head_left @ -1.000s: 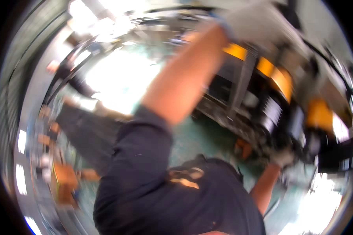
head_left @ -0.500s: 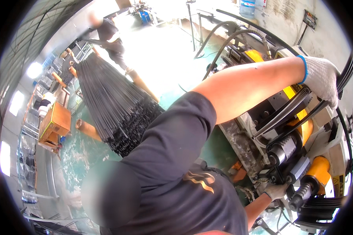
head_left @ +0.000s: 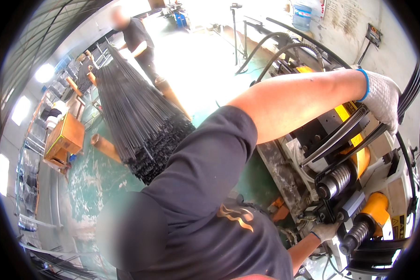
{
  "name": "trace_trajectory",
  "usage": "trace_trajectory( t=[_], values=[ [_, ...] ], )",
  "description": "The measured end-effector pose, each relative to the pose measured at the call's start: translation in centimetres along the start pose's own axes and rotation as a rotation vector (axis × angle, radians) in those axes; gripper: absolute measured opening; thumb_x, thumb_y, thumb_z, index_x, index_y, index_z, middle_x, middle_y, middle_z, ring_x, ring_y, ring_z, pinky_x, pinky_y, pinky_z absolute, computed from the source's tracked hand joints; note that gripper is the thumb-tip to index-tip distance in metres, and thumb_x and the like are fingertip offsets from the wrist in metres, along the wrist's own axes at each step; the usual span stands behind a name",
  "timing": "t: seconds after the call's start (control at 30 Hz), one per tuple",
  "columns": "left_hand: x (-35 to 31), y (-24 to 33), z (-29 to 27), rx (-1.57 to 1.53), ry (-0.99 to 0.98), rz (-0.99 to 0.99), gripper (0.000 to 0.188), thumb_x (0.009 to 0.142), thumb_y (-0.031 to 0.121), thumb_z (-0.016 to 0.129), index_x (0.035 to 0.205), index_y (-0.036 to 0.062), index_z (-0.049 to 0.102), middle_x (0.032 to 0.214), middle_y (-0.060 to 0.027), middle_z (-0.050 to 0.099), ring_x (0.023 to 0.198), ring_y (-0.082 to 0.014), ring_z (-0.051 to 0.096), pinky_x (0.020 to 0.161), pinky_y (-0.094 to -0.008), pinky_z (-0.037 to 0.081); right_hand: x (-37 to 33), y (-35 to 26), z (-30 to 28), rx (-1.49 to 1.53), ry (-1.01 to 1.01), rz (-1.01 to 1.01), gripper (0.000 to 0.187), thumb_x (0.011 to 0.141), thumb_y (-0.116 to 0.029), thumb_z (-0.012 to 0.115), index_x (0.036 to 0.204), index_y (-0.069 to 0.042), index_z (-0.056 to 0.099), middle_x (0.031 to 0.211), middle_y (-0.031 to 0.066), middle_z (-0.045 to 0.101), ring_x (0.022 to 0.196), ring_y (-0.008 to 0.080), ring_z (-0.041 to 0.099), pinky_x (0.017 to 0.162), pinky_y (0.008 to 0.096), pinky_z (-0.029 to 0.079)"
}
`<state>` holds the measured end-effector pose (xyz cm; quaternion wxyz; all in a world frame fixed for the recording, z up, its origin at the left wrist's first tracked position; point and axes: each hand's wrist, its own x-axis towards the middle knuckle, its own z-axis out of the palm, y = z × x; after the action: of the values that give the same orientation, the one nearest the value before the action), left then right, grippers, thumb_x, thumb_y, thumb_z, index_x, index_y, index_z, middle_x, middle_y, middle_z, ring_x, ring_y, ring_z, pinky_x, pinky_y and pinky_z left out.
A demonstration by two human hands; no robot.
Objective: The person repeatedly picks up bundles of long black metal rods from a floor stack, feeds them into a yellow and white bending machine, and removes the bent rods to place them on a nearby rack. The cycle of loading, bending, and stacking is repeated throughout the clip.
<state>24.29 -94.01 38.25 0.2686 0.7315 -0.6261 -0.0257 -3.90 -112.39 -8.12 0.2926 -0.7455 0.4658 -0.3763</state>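
My left hand (head_left: 382, 100), in a white knit glove with a blue cuff, reaches far out over the machine at the right. Its fingers are wrapped round a bundle of thin black rods (head_left: 409, 91), which runs on below the hand toward the machine. Lower down, my right hand (head_left: 325, 231), gloved too, is at a dark part of the machine beside a grey block (head_left: 351, 206); its fingertips are hidden there. Two ribbed metal shafts, the upper one (head_left: 334, 182) and the lower one (head_left: 358, 237), stick out of yellow housings (head_left: 377, 207) near my hands.
A big stack of long black rods (head_left: 135, 102) lies between brown posts (head_left: 108, 148) at the left. Behind it stands another person (head_left: 142, 44). A wooden box (head_left: 64, 137) is at far left. Thick black hoses (head_left: 270, 39) arch over the machine's far end.
The view has shifted slightly. The other person has straightened and moved their arms by the rod stack. Ribs on the upper shaft show more plainly. My left hand keeps its grip on the rods.
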Motion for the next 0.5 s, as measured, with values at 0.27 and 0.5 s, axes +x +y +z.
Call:
trace_trajectory(
  t=[0.27,0.5],
  values=[
    [-1.2,1.6,0.0,0.032,0.026,0.082,0.056,0.074,0.052,0.083,0.081,-0.0031,0.076,0.073,-0.0208,0.069,0.067,-0.0295,0.065,0.070,-0.0394,0.055,0.8,3.6,0.6,0.391,0.001,0.117,0.050,0.083,0.007,0.061,0.133,0.003,0.063,0.135,0.0187,0.067,0.120,0.0327,0.068,0.100,0.0405,0.056],
    [-3.5,3.1,0.7,0.258,0.172,0.282,0.036,0.082,0.036,0.077,0.079,0.0009,0.075,0.070,-0.0176,0.068,0.066,-0.0312,0.066,0.066,-0.0396,0.054,-0.8,-2.8,-1.4,0.181,0.020,0.062,0.044,0.098,-0.012,0.051,0.139,0.000,0.061,0.135,0.0176,0.066,0.124,0.0263,0.063,0.102,0.0377,0.056]
  ],
)
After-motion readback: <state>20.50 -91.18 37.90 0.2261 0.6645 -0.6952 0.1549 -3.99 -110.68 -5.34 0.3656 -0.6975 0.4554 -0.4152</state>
